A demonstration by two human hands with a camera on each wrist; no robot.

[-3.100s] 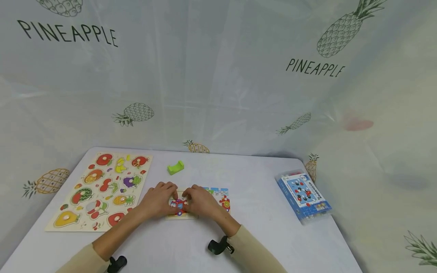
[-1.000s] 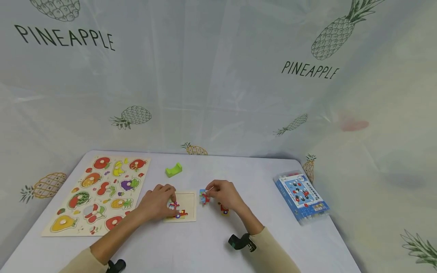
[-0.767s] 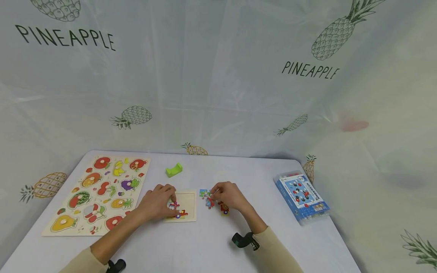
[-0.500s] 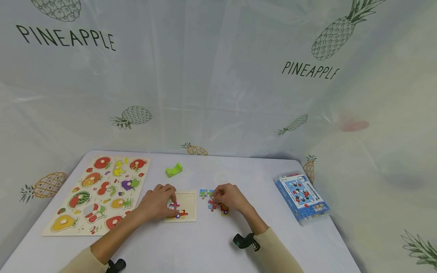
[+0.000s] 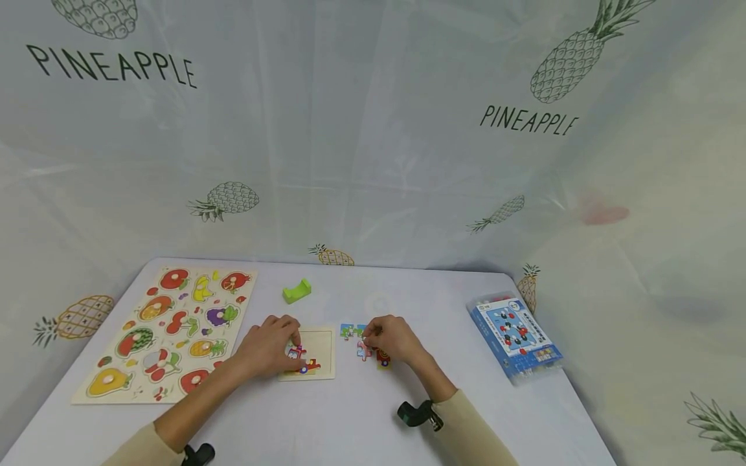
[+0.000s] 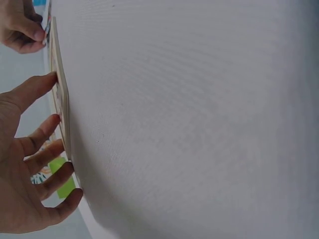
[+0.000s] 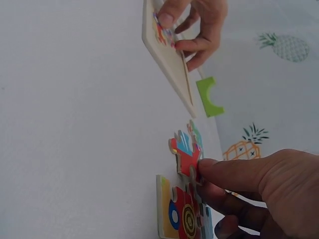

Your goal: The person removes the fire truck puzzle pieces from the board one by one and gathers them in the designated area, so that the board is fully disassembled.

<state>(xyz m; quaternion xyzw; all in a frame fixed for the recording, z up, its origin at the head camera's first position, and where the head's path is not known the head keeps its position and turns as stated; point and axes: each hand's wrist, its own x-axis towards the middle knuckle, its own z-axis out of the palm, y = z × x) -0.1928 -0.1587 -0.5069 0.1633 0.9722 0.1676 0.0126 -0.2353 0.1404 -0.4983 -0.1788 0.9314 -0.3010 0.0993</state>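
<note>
My left hand (image 5: 267, 346) rests on a small wooden puzzle tray (image 5: 322, 340), thumb and fingertips on the vehicle-picture pieces (image 5: 311, 366) in its left part. Seen from the left wrist, its fingers (image 6: 52, 179) are spread along the tray's edge. To the right of the tray, my right hand (image 5: 394, 340) pinches a red and blue jigsaw piece (image 7: 184, 150) between thumb and index finger. That piece overlaps its neighbours in the right wrist view. Around it lie a blue and green piece (image 5: 348, 331) and a piece with a wheel (image 5: 383, 358), partly covered by the hand.
A large fruit puzzle board (image 5: 192, 304) lies on the left of the white table (image 5: 443, 310). Behind the tray stands a green notched block (image 5: 297, 290). A blue boxed set (image 5: 515, 333) in clear wrap sits near the right edge, and a pineapple-print curtain hangs behind.
My right hand has left the tray, gone right to the loose pieces, and shifted the red and blue piece rightwards beside the wheel piece. My left hand stays on the tray.
</note>
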